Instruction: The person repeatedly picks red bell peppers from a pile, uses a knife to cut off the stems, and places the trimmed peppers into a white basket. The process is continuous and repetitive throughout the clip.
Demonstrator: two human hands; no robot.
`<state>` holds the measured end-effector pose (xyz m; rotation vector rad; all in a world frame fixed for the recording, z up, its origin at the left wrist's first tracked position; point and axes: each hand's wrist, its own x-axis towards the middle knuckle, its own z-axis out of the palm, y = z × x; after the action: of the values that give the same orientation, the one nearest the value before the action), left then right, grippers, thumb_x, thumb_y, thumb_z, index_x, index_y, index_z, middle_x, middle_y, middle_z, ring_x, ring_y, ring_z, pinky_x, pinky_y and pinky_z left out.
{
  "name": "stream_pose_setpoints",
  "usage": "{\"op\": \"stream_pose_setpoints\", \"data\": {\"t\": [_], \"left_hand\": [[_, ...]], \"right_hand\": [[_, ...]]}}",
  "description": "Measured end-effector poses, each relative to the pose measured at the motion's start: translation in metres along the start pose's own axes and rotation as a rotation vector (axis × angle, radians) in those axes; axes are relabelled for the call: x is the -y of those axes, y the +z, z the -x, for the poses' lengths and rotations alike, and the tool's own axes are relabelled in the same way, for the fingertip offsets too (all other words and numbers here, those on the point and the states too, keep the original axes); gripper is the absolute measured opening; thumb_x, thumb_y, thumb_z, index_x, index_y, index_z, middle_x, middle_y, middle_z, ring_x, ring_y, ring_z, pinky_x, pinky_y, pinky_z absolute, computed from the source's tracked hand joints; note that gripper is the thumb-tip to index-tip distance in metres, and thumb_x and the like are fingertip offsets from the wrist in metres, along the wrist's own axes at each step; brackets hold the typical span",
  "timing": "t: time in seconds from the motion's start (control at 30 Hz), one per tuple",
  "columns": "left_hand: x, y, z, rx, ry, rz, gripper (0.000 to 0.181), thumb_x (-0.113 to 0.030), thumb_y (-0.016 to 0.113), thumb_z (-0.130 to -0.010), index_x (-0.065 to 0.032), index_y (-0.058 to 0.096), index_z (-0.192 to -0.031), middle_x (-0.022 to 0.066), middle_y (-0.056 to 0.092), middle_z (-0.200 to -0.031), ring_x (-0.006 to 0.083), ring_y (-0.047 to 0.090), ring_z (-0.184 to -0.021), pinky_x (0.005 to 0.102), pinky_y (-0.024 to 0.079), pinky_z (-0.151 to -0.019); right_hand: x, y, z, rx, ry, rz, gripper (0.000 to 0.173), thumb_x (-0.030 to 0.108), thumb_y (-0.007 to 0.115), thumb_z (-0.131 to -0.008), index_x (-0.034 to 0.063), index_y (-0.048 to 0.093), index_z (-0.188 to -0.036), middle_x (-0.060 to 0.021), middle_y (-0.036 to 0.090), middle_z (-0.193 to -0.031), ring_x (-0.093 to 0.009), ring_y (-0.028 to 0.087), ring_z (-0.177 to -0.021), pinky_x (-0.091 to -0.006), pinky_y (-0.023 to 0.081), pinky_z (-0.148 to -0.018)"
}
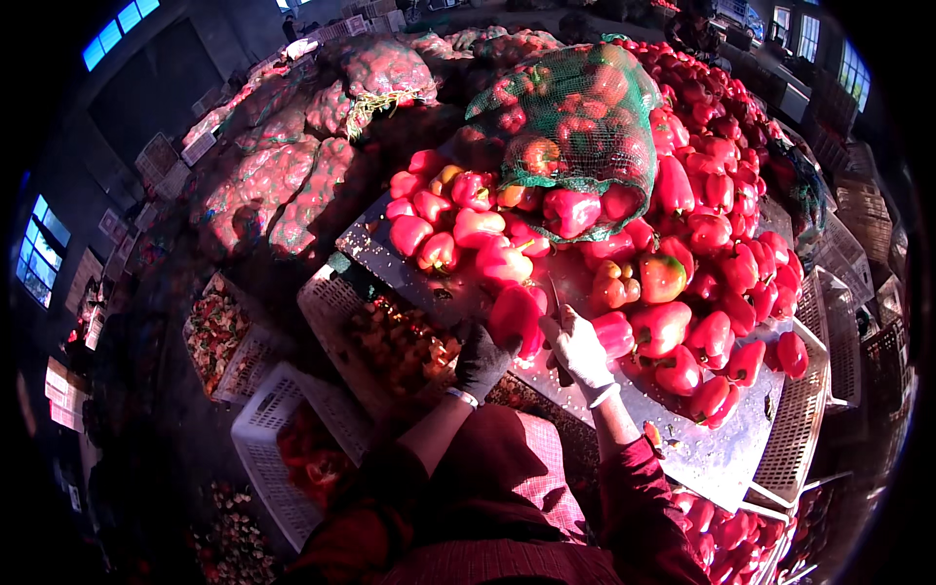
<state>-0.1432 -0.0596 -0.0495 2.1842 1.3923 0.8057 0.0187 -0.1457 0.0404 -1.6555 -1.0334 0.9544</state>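
My left hand [482,363], in a dark glove, grips a large red bell pepper [514,320] at the table's near edge. In a white glove, my right hand [579,347] is closed around a knife [556,294], whose thin blade points away from me beside the pepper. The knife's handle is mostly hidden by my fingers. Loose red bell peppers [662,325] lie on the metal table [720,461] to the right. More peppers [479,227] sit at the far left of the tabletop. Beyond them, a green mesh sack [578,131] lies with its mouth towards me, peppers at the opening.
Filled mesh sacks [270,183] are stacked at the far left. A white plastic crate [270,424] with red pieces stands left of my legs. Below the table's left edge sits a crate of scraps [402,344]. Another crate [786,431] borders the table's right side.
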Motion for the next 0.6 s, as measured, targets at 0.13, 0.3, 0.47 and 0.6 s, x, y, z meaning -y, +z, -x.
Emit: {"op": "stream_pose_setpoints", "data": {"t": [0.13,0.3,0.47,0.6], "left_hand": [[-0.025,-0.004,0.005,0.184,-0.081,-0.002,0.083,-0.051,0.068,-0.076,0.0102,0.043,-0.125,0.0318,0.047,-0.127,0.0413,0.046,-0.119,0.0445,0.034,-0.104],[-0.012,-0.011,0.017,0.191,-0.023,0.03,0.084,-0.059,0.052,-0.085,0.0092,0.038,-0.13,0.032,0.05,-0.124,0.0444,0.051,-0.112,0.0471,0.042,-0.095],[-0.004,0.015,0.021,-0.081,0.24,-0.236,0.077,-0.06,0.05,-0.086,0.0084,0.048,-0.121,0.0305,0.06,-0.104,0.0431,0.063,-0.084,0.0459,0.052,-0.071],[-0.026,0.001,0.016,0.11,0.089,-0.175,0.065,-0.054,0.051,-0.087,0.0051,0.05,-0.115,0.029,0.06,-0.102,0.0419,0.062,-0.088,0.0491,0.051,-0.073]], "right_hand": [[0.011,-0.013,-0.026,0.106,0.113,0.161,0.033,0.03,0.054,-0.085,-0.0035,0.055,-0.087,-0.0134,0.061,-0.062,-0.023,0.063,-0.049,-0.0342,0.049,-0.049],[0.007,-0.022,-0.046,0.307,0.341,-0.073,0.024,0.025,0.061,-0.081,0.0022,0.061,-0.073,-0.0076,0.058,-0.055,-0.015,0.054,-0.04,-0.0288,0.041,-0.034],[0.007,-0.026,-0.045,0.303,0.296,0.094,0.033,0.027,0.056,-0.086,-0.0012,0.059,-0.07,-0.0097,0.057,-0.052,-0.017,0.051,-0.035,-0.0284,0.038,-0.031],[0.011,-0.028,-0.016,0.308,0.317,0.022,0.031,0.027,0.055,-0.086,-0.0009,0.06,-0.073,-0.0096,0.058,-0.054,-0.016,0.054,-0.039,-0.0278,0.04,-0.033]]}}
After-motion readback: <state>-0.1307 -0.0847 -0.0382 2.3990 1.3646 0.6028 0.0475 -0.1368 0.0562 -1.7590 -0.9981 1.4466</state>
